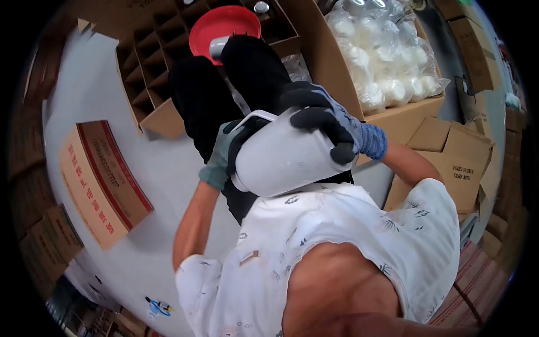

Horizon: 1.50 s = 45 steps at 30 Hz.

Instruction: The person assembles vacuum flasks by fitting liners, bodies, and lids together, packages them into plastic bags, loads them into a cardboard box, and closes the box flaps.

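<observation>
A white vacuum jug (286, 160) with a white handle (255, 117) lies tilted on its side across my lap, against my shirt. My left hand (227, 149), in a grey-green glove with dark palm coating, grips the jug's left end beside the handle. Over its right end my right hand (323, 121) is curled, gloved in blue-grey with black-coated fingers. The jug's underside and part of the left fingers are hidden. Beyond my knees, a red basin (247, 19) holds a white cylindrical piece (218, 48).
Ahead stands a carton with cardboard dividers (136, 73), the basin resting on it. To its right, an open carton (387, 119) contains plastic-wrapped white round items (387, 62). A printed carton (101, 180) sits on the left floor; a flapped carton (443, 168) is at right.
</observation>
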Each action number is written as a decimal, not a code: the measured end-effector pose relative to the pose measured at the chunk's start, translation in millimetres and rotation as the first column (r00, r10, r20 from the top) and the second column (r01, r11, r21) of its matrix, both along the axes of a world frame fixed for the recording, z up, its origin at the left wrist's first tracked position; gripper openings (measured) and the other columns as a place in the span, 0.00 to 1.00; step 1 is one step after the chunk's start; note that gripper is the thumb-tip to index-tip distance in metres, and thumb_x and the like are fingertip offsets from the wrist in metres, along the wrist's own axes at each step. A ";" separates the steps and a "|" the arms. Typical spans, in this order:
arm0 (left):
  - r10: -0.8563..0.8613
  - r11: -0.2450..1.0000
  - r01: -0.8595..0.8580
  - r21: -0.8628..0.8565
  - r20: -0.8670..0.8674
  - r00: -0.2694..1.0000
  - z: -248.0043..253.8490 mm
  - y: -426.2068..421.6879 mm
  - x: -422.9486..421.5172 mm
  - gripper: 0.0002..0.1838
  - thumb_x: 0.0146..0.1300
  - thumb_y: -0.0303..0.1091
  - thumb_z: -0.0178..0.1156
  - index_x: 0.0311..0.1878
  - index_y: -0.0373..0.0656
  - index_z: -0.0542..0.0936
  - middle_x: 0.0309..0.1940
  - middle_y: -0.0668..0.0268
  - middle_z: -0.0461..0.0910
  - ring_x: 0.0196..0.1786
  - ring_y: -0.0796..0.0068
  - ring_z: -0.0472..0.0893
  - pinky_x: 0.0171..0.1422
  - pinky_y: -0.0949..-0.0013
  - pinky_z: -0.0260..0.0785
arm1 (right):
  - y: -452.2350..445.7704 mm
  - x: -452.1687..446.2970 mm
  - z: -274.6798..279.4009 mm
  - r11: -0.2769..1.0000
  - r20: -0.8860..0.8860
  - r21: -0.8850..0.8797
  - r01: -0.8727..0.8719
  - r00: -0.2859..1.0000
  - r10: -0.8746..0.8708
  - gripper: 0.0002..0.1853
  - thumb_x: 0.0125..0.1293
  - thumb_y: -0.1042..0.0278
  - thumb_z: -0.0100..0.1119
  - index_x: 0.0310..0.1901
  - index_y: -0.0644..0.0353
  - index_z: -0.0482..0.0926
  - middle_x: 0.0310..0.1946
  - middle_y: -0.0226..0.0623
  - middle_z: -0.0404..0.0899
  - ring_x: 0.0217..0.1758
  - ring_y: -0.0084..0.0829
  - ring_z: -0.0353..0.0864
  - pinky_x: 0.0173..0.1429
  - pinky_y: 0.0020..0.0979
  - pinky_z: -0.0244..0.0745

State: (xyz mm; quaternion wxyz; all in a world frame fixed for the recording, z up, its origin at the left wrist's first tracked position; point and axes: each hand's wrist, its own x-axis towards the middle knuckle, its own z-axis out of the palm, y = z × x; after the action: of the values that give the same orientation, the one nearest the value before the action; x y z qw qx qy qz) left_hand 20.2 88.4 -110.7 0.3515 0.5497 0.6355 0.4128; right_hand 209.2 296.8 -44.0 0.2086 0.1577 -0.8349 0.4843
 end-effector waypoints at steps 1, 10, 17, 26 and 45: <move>0.115 0.987 -0.116 0.107 0.016 0.993 14.3 9.0 -0.2 0.12 0.54 0.27 0.59 0.43 0.38 0.81 0.40 0.59 0.83 0.45 0.64 0.81 0.52 0.66 0.73 | 5.7 2.9 -13.6 0.997 -0.013 -0.073 0.011 1.000 -0.012 0.32 0.63 0.44 0.48 0.61 0.59 0.67 0.62 0.48 0.64 0.67 0.45 0.62 0.70 0.44 0.55; 0.551 0.834 -0.462 -0.302 0.389 0.739 83.5 47.9 -13.8 0.17 0.56 0.28 0.54 0.47 0.32 0.80 0.42 0.56 0.83 0.44 0.72 0.82 0.53 0.67 0.74 | 26.2 0.2 23.6 0.872 0.214 -0.277 0.403 0.911 -0.353 0.33 0.69 0.48 0.47 0.68 0.60 0.59 0.64 0.45 0.63 0.69 0.37 0.60 0.71 0.36 0.56; 0.262 0.851 -0.139 0.506 -0.180 0.948 83.6 78.7 -11.0 0.17 0.49 0.22 0.57 0.44 0.37 0.82 0.44 0.55 0.83 0.51 0.58 0.82 0.64 0.60 0.67 | 43.8 -11.2 -33.4 0.826 0.137 -0.293 0.482 0.876 -0.463 0.29 0.64 0.61 0.58 0.65 0.60 0.63 0.60 0.44 0.65 0.65 0.39 0.66 0.68 0.37 0.60; 0.321 0.830 -0.068 0.554 -0.374 0.870 102.8 90.2 -5.3 0.18 0.47 0.21 0.58 0.44 0.40 0.82 0.41 0.56 0.83 0.51 0.55 0.80 0.64 0.58 0.66 | 52.5 -26.0 -45.8 0.433 0.290 -0.840 0.327 0.945 -0.151 0.28 0.67 0.51 0.51 0.62 0.63 0.66 0.58 0.43 0.69 0.62 0.36 0.69 0.69 0.35 0.59; 0.605 0.742 -0.644 0.187 0.225 0.764 64.1 62.7 -21.4 0.13 0.58 0.27 0.59 0.45 0.33 0.81 0.37 0.59 0.83 0.39 0.69 0.80 0.49 0.68 0.72 | 27.7 -16.0 9.7 0.777 0.150 -0.582 0.239 0.971 -0.186 0.47 0.53 0.34 0.58 0.70 0.53 0.60 0.70 0.42 0.54 0.75 0.40 0.51 0.75 0.42 0.47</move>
State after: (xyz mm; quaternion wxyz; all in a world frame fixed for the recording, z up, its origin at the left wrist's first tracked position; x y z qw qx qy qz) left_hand -1.2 151.1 -46.6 0.1659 0.3121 0.6966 0.6244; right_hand 193.1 324.5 -34.3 0.2654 -0.0316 -0.6607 0.7015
